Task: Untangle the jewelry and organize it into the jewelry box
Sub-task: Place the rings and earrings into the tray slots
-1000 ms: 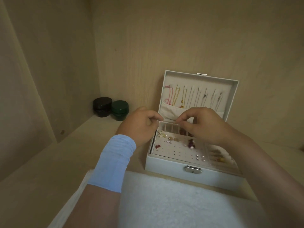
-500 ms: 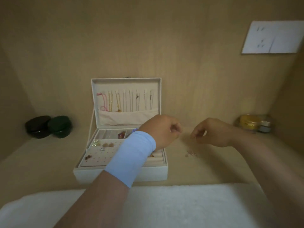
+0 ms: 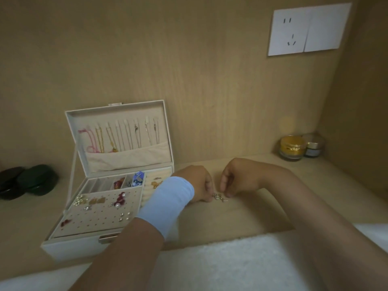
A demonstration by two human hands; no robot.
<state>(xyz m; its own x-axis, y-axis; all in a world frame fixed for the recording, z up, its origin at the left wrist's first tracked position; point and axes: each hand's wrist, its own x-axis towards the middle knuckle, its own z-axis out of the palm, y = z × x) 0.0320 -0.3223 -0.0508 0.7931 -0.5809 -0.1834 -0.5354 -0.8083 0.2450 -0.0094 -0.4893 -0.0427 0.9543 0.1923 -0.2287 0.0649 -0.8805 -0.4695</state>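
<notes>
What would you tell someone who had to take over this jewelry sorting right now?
Left hand: curled down, pinching the small tangle that lies on the shelf, right of the jewelry box.
Right hand: pinching the same tangle from the other side.
Done: necklaces hang in the open lid; earrings sit on the peg panel.
Left: work the tangle apart, then put its pieces in the box.
</notes>
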